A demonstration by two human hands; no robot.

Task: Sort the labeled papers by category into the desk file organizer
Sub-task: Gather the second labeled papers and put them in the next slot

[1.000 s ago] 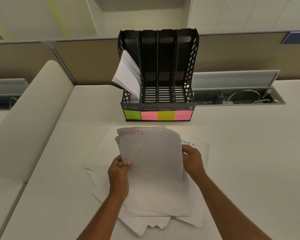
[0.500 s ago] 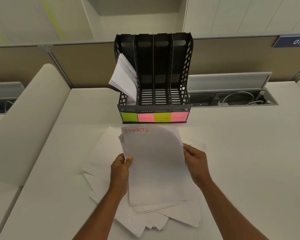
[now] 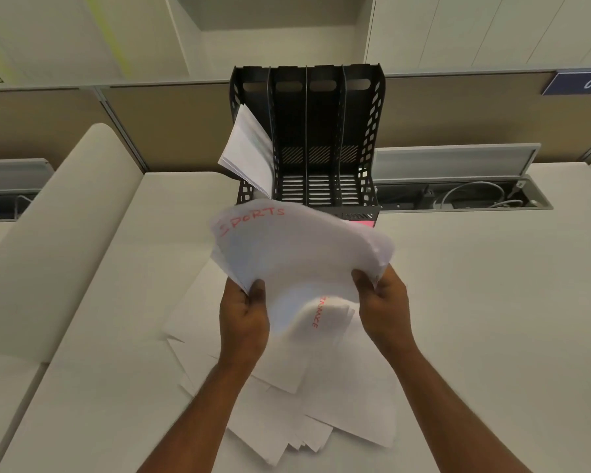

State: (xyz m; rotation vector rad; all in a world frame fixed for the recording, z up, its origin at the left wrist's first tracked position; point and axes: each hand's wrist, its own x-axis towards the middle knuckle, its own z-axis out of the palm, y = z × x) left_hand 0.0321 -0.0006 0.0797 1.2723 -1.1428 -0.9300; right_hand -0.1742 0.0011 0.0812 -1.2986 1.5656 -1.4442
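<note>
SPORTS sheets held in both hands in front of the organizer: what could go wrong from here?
1. The SPORTS stack bows and fans between the left hand and right hand; loose sheets might slip out onto the pile below.
2. Papers in the leftmost slot of the organizer lean out sideways; a bump could tip them out.
3. The lifted stack hides most front labels, so the wrong slot is possible.

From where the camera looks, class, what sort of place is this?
Most likely an office cubicle: a white desk ringed by partition panels, a numbered sign reading 015, and a black file organizer with loose papers beneath both hands.
</note>
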